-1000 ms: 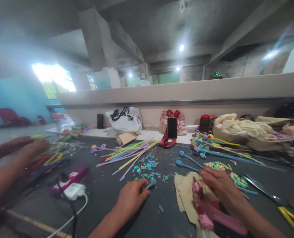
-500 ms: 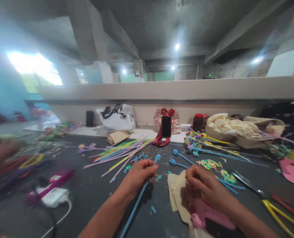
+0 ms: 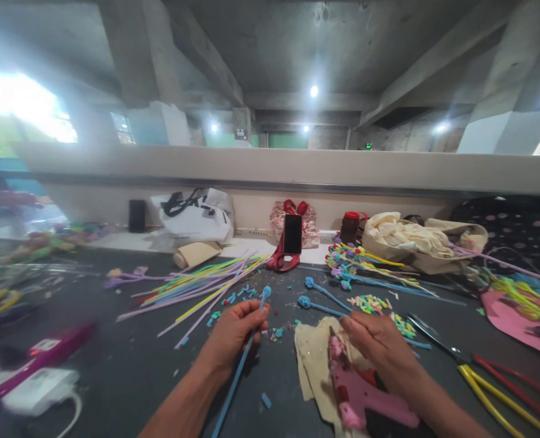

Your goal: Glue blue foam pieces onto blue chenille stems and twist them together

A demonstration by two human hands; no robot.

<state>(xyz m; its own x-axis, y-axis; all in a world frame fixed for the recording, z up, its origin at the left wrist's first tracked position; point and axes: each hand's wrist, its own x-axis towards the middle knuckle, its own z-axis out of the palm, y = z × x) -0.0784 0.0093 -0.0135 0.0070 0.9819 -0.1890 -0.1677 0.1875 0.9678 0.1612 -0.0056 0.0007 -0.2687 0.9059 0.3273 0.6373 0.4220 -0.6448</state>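
Note:
My left hand [image 3: 238, 331] pinches a blue fuzzy stem [image 3: 236, 386], with a small blue ball-shaped head [image 3: 265, 293] sticking up above the fingertips. My right hand [image 3: 379, 340] is closed, its fingertips curled together; whatever they hold, if anything, is hidden. It hovers beside a pink glue gun [image 3: 343, 380], which lies on a beige cloth [image 3: 309, 353] with its nozzle pointing away from me. Just beyond this hand lie two more ball-headed blue stems, a nearer stem [image 3: 325, 307] and a farther stem [image 3: 331, 293].
Loose coloured stems [image 3: 206, 286] lie in a bundle at the left. Cut pieces [image 3: 370, 303] are scattered in the middle. Pliers-like yellow-handled scissors [image 3: 470, 377] lie at the right, a purple power strip [image 3: 46, 353] at the left. A phone [image 3: 292, 234] stands at the back.
The view has turned to the right. My right hand has shifted right relative to the glue gun, uncovering more of it. A blurred hand at the left edge has gone from view.

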